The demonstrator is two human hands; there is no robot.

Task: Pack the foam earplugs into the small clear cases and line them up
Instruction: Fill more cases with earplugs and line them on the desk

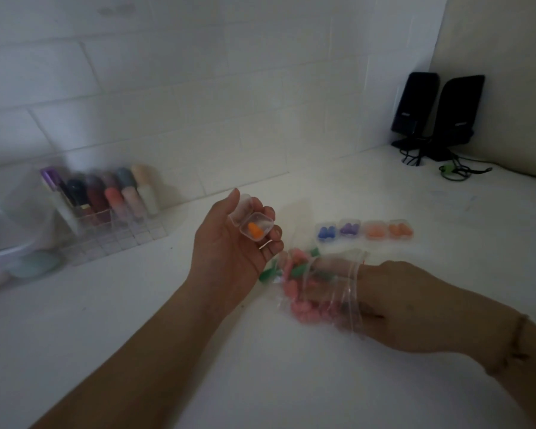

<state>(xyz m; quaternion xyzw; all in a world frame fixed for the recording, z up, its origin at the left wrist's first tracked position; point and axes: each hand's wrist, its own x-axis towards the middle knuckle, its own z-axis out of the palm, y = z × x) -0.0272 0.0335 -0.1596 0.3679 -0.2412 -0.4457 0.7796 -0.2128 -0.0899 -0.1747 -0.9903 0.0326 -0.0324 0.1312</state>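
The left hand [229,246] cradles an open clear square case [257,231] holding one orange foam earplug [255,231]. The right hand [393,305] reaches inside a crinkled clear bag [319,286] of pink earplugs; its fingers' state is hidden.

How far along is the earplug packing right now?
Done: four filled cases stand in a row on the counter. In hand: the left hand holds an open case with one orange earplug; the right hand is in the bag. Left: many pink earplugs remain there.
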